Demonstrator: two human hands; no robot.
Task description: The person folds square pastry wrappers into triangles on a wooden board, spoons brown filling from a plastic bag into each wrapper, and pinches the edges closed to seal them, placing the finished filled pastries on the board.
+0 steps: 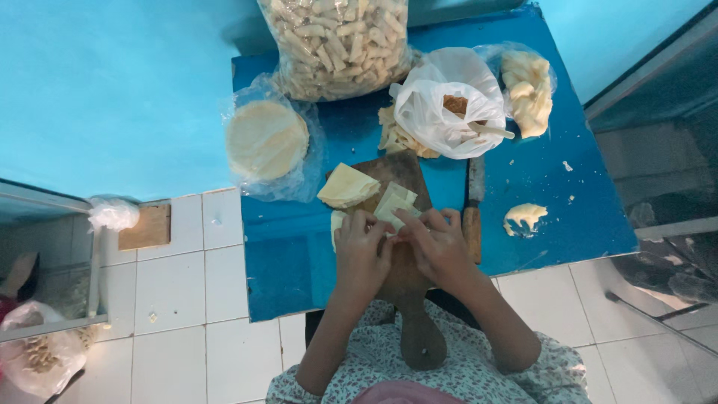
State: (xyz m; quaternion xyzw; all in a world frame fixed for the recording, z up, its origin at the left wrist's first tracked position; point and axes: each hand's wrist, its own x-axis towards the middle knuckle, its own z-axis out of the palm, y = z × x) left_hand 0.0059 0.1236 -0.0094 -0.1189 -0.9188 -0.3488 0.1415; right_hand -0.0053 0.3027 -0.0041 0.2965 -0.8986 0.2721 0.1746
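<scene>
Both hands, left (361, 254) and right (437, 245), meet, fingers pinched together.

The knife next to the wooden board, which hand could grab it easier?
Probably the right hand. The knife lies just off the board's right edge, right beside that hand. The left hand is farther away, across the pale wrapper both hands are working.

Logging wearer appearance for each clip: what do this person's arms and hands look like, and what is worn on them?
Both hands, left hand and right hand, are bare: no gloves, and no rings or watch that I can make out. The forearms are uncovered. Short sleeves of a pale garment with a small floral print end near the elbows.
</scene>
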